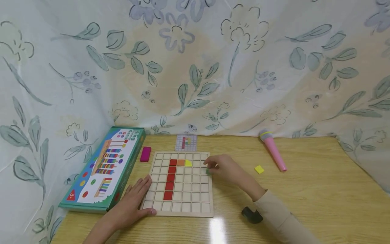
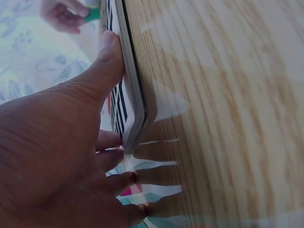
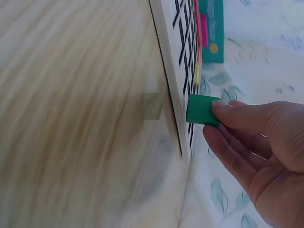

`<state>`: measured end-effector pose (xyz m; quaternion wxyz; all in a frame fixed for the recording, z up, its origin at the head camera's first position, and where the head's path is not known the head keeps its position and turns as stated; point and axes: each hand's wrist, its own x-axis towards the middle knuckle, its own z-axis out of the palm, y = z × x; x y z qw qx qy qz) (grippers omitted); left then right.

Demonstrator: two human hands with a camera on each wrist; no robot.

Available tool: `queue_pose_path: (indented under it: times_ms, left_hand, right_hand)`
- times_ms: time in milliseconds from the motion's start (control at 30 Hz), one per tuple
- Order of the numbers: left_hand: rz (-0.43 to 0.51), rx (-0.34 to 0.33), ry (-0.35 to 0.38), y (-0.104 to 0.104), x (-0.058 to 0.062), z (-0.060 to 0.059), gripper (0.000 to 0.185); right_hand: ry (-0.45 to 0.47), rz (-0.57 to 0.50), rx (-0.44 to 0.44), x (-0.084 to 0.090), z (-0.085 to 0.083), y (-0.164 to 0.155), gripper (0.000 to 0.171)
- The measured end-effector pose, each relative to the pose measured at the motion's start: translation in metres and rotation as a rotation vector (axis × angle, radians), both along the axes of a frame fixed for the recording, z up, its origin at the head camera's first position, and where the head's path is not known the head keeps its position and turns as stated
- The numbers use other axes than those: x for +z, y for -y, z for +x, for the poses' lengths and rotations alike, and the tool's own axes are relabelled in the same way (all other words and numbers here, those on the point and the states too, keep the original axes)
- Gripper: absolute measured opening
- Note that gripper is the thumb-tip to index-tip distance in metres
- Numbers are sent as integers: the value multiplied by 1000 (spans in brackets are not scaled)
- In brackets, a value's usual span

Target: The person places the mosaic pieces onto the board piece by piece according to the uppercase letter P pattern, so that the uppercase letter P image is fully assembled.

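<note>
Beige sleeve fabric (image 1: 286,218) looms nearest in the head view, close beside a dark curved object (image 1: 252,215) on the tabletop (image 1: 329,189); a low sweep of the sleeve could knock the object. Ahead of it, the right hand (image 1: 223,168) pinches a green tile (image 1: 208,171) at the right edge of the gridded board (image 1: 182,205). Five red tiles (image 1: 170,177) lie in one column, with an orange tile (image 1: 180,162) and a yellow piece (image 1: 188,163) to the right of the top one; careless reaching could nudge these askew. The left hand (image 1: 132,200) lies straight-fingered along the left edge, gripping nothing; should it push sideways, the whole board might slide.

In the left wrist view, the thumb rests against the board's near edge while the other fingers reach past the corner, uncurled. Pressing hard there might turn the board.

In the right wrist view, thumb and fingers hold the green tile by one end only, its far end sticking out free next to the board's edge. So short a grip could let it twist or drop; whether it touches the board, I cannot tell.
</note>
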<state>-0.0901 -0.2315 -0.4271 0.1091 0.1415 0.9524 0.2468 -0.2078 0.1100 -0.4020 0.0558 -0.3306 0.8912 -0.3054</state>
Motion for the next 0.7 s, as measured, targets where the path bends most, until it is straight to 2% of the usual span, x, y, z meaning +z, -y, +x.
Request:
queue_pose_path:
  times_ms: [133, 267, 400, 567, 700]
  left_hand:
    - [0, -1, -7, 0, 0, -1, 102]
    - [9, -1, -4, 0, 1, 0, 102]
    - [23, -9, -16, 0, 0, 1, 101]
    - [24, -13, -18, 0, -1, 1, 101]
    - [15, -9, -14, 0, -1, 0, 102]
  right_hand:
    - [23, 11, -1, 0, 0, 20, 23]
    - [44, -16, 33, -3, 2, 39, 24]
    - [72, -98, 75, -6, 2, 53, 22]
    - [169, -224, 113, -10, -2, 67, 25]
    - [192, -229, 108, -14, -4, 77, 25]
